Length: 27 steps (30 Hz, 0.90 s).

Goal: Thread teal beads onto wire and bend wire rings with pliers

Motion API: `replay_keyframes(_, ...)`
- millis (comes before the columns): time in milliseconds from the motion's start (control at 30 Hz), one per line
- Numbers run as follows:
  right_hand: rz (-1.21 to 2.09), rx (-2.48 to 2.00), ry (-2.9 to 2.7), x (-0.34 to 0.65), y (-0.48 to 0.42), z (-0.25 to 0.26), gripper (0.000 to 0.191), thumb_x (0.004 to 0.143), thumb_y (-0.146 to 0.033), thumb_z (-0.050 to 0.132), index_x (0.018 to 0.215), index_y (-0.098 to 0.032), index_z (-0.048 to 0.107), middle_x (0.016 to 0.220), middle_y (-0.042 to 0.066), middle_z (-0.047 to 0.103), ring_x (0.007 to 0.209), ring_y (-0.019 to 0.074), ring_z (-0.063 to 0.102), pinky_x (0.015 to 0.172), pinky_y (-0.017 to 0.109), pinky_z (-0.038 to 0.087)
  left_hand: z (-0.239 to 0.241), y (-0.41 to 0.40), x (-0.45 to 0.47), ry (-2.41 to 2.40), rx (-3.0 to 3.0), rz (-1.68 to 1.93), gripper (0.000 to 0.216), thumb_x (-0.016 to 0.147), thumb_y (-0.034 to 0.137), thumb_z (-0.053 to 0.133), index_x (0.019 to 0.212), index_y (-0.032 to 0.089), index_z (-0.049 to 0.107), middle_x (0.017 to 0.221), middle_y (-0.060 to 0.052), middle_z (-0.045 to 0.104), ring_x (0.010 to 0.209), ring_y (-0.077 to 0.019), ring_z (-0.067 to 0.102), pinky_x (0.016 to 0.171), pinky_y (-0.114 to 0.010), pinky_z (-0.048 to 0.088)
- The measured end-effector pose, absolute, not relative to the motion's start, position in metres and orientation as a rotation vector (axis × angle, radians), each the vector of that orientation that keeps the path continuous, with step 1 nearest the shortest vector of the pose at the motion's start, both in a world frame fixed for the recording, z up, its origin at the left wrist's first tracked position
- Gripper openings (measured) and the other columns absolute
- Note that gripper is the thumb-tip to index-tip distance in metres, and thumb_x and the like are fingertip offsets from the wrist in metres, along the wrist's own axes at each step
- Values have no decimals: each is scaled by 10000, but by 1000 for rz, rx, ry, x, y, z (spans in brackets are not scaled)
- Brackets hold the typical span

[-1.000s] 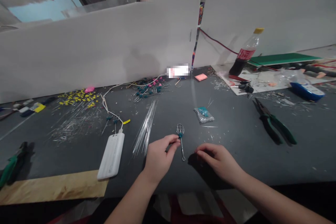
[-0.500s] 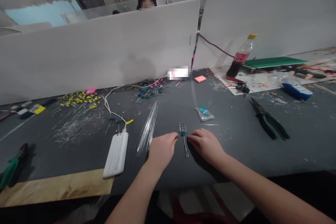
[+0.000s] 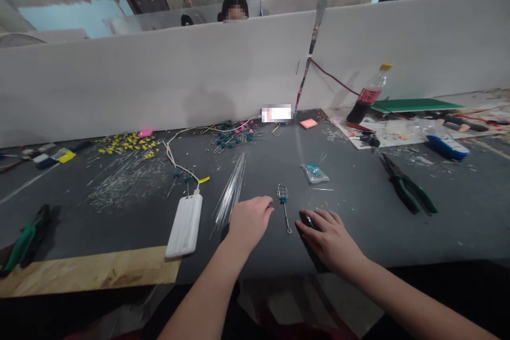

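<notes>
- Fingers on the right hand [image 3: 332, 235] are fanned loosely apart, palm down over the counter [image 3: 398, 239]. There's a shiny speck by the fingertips that I can't make out.
- Left hand [image 3: 249, 220] has its fingers curled in, nothing visible in them; can't tell if the thumb and fingertips actually meet.
- Little wire paddle [image 3: 284, 207] lies on the counter between the two hands, touching neither as far as I can see, loop end toward the person.
- Handling, near end first: I'd guess it weighs next to nothing. Loop and shaft look like stiff bare metal, probably a bit slippery, and thin enough to be fiddly to pick up off a flat surface.
- Best hold imo is the teal wrap just below the head: chunkier, likely grippier.
- Go easy on the head at the far end though, that open grid of thin wire would probably bend if squeezed.
- Biggest change: a second ago the left fingers were at the wrap, seemingly pinching it; now they're off it. Half a second ago the right fingers were bunched right by the paddle; now they're spread and lower down the shaft.
- Paddle looks about as far from the clear packet [image 3: 314, 172] beyond it as before.
- Way back, the view's tipped up, so more room shows over the partition [image 3: 159, 74].
</notes>
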State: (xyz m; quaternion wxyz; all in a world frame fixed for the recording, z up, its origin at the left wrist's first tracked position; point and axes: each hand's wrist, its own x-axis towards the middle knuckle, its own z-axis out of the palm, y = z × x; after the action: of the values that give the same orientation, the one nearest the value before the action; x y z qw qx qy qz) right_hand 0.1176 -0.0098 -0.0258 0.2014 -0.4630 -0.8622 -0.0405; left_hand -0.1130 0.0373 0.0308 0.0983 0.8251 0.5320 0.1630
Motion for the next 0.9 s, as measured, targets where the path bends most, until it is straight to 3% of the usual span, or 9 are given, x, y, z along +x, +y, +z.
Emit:
replay_keyframes(333, 226, -1358, -2307, 99, 29, -15, 119, 888, -218, 597, 810, -194, 684, 813, 45, 672, 780, 201, 569, 719, 326, 420, 28, 41, -112, 1591, 2472, 438, 89, 891, 243, 571, 947, 229, 638, 903, 16, 727, 838, -180, 678, 656, -261, 438)
replay_keyframes(600, 309, -1342, -2253, 100, 41, -19, 177, 908, -157, 535, 896, -220, 700, 889, 32, 709, 835, 184, 617, 772, 316, 443, 26, 41, -109, 1522, 2546, 312, 159, 925, 251, 497, 1018, 231, 625, 926, -16, 706, 852, -194, 663, 684, -273, 452)
replay_keyframes(733, 319, -1335, -2252, 103, 32, -19, 127, 887, -164, 581, 861, -215, 693, 854, 24, 708, 804, 181, 613, 751, 313, 437, 23, 32, -100, 1316, 2658, 170, 186, 896, 215, 512, 1008, 281, 645, 829, 0, 673, 753, -183, 649, 617, -264, 437)
replay_keyframes(900, 299, -1329, -2273, 102, 23, -20, 77, 872, -184, 618, 834, -212, 679, 819, 14, 694, 787, 169, 600, 740, 299, 415, 19, 26, -94, 1154, 2799, -68, 228, 872, 167, 507, 1034, 266, 634, 862, -23, 649, 798, -196, 632, 625, -271, 448)
